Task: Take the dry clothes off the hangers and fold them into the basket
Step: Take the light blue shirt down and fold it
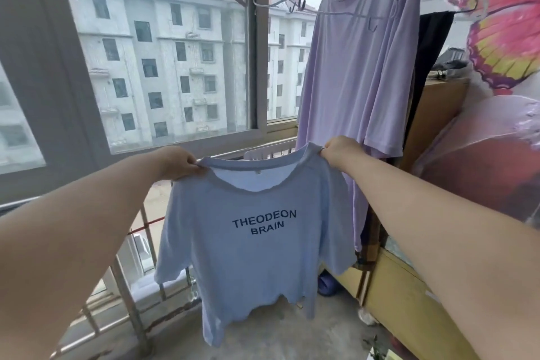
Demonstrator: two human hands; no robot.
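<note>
The light blue cotton T-shirt (pixel 248 231), already off its hanger, is being held up by the shoulders, pinched by left hand (pixel 178 162) and right hand (pixel 340 152) fingers; folding is judged next

Only two arms of the person are seen. The left arm (pixel 87 231) is bare from the edge of the picture up to the wrist, and the right arm (pixel 438 222) is bare in the same way. What is worn higher up cannot be told, because the upper arms and shoulders are cut off by the frame. Both forearms are full and smooth, wide near the camera and narrowed toward the wrist. The left grip (pixel 178 162) and the right grip (pixel 339 152) are uncovered, with rounded knuckles. The nails are too small to be judged.
</note>
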